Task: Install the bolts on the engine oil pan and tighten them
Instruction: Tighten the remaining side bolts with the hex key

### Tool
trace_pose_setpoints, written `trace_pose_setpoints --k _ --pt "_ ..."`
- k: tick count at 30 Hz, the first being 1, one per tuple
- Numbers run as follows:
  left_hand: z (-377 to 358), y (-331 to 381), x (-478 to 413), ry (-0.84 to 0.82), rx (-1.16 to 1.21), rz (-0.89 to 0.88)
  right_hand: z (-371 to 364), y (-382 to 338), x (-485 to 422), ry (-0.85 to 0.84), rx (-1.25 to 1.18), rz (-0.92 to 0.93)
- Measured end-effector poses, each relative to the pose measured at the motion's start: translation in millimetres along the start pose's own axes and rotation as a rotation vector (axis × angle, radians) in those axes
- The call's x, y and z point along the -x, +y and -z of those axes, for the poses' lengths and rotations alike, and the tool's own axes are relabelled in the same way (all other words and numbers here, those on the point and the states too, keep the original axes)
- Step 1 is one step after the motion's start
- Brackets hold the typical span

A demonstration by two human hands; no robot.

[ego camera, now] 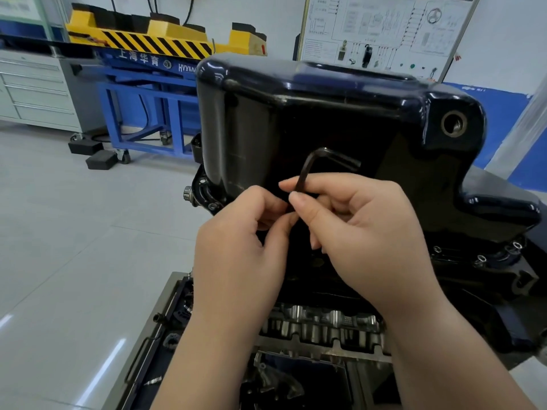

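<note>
Both hands on a hex key in front of the black oil pan.
Oil pan fills centre to 2 o'clock, sitting upside down on the engine. Right hand at centre, grip pinching the hex key shaft, bent end up at 12. Left hand at 8 o'clock, grip pinching the key's lower end. Bolts sit in the pan rim at 3 o'clock.

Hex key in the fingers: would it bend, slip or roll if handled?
Likely stiff: the hex key looks like a solid dark metal bar with one tight bend. Probably light, since the right hand pinches it between thumb and forefinger. Its L shape should stop it rolling.
</note>
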State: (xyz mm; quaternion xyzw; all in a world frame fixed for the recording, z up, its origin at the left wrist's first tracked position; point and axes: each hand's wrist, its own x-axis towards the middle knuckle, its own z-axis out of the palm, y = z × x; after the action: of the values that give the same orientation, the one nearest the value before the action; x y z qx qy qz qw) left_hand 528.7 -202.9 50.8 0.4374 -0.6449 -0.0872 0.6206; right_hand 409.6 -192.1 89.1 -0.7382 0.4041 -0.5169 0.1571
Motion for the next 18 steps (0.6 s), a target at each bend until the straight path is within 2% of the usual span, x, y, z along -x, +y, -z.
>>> trace_pose_setpoints --k 10,18 --pt "2.2 -1.1 -2.3 -0.044 0.096 0.025 -6.0 3.5 -2.8 0.102 0.004 -0.024" --pt "10.4 -6.8 -8.1 -0.125 0.061 -0.032 1.6 1.0 -6.9 -0.082 -0.007 -0.014"
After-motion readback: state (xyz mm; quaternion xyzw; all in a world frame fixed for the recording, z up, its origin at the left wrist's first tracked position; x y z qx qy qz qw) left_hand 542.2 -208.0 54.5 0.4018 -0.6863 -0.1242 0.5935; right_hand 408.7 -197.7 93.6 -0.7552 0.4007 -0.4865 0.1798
